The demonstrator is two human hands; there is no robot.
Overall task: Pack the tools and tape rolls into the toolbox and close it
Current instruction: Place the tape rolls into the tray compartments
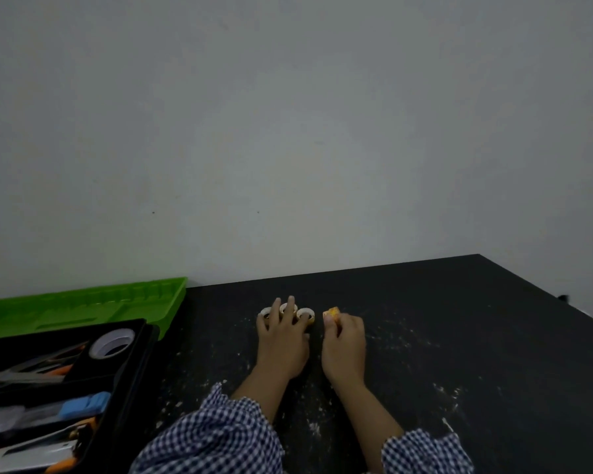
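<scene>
Three small white tape rolls point(305, 314) lie in a row on the black table, and my left hand point(281, 340) rests over them with its fingers spread across or into their holes. Just to the right, my right hand point(344, 343) pinches a small yellow tape roll point(332, 314) at its fingertips. At the lower left stands the open black toolbox point(131, 378), with a large white tape roll point(112, 343), scissors, a blue-handled tool point(83, 405) and other tools inside.
A green lid or tray point(83, 302) lies behind the toolbox against the grey wall. The black table point(459, 336) carries pale dust and specks; its right edge runs diagonally at the far right. Checked sleeves cover both forearms.
</scene>
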